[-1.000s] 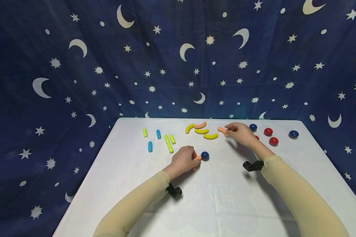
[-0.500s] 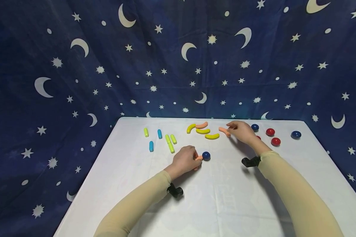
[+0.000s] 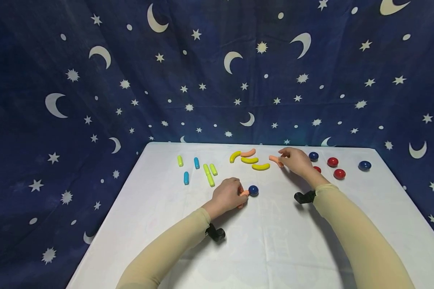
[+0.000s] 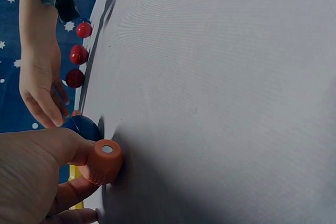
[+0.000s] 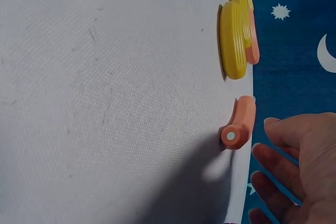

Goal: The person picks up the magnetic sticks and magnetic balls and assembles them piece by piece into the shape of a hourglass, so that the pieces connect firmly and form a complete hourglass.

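Presently pinches in left hand (image 3: 226,195) curved orange rod (image 4: 106,162), likely light, stiff, graspable mid-bend; holds right hand (image 3: 297,161) spread beside second rod (image 5: 244,116).

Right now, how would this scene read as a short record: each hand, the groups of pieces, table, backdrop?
Left hand: pinches an orange curved piece
Beside that piece: a dark blue ball
Right hand: fingers relaxed, holding nothing, near a second orange piece
Far middle: three yellow curved pieces, a third orange piece
Left group: four lime-green rods, two blue rods
Right group: three red balls, one partly hidden; two more dark blue balls
Table: white
Backdrop: dark blue, moons and stars
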Tool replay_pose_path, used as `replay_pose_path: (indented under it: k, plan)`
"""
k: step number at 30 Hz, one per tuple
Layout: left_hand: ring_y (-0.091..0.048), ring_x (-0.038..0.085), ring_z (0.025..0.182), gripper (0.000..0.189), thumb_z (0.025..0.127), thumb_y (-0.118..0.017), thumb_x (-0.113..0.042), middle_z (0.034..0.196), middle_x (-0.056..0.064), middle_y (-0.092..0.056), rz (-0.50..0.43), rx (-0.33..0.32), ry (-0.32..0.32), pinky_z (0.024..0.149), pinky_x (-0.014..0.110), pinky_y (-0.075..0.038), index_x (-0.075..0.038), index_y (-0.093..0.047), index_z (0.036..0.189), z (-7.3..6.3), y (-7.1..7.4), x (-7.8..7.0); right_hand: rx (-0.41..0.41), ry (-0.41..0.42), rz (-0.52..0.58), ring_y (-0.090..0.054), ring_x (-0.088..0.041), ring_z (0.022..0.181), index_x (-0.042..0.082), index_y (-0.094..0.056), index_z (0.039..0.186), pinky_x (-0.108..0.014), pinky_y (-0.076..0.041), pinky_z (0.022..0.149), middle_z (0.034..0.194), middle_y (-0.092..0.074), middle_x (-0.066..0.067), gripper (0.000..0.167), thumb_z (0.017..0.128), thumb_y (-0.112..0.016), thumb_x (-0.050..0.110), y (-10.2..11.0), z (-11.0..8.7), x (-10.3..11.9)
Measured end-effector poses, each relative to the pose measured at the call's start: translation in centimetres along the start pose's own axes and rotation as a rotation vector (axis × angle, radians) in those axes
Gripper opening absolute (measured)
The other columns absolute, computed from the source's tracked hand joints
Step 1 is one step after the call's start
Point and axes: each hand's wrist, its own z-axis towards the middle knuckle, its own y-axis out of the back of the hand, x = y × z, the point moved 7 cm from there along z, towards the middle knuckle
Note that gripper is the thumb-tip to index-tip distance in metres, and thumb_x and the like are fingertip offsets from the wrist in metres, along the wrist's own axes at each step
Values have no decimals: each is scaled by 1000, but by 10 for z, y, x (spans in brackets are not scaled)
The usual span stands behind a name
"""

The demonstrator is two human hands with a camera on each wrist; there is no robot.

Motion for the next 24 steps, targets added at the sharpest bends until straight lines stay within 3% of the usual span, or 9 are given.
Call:
replay_pose_path:
  k: [14, 24]
  plan:
    - [-51, 13, 81, 18, 86, -75, -32, 86, -7, -54, -3, 3, 0, 58, 26, -43, -19, -63, 81, -1, 1, 0, 26, -58, -63, -59, -34, 103, 3, -62, 135, -50, -49, 87, 125, -65, -20, 45, 99, -66, 29, -5, 12, -5]
    - [-51, 13, 81, 18, 87, -74, -32, 87, -7, -55, 10, 1, -6, 58, 25, -43, -18, -65, 82, 0, 0, 0, 58, -68, -90, -59, -33, 100, 2, -61, 135, -56, -43, 98, 119, -67, -17, 48, 96, -70, 31, -13, 15, 0]
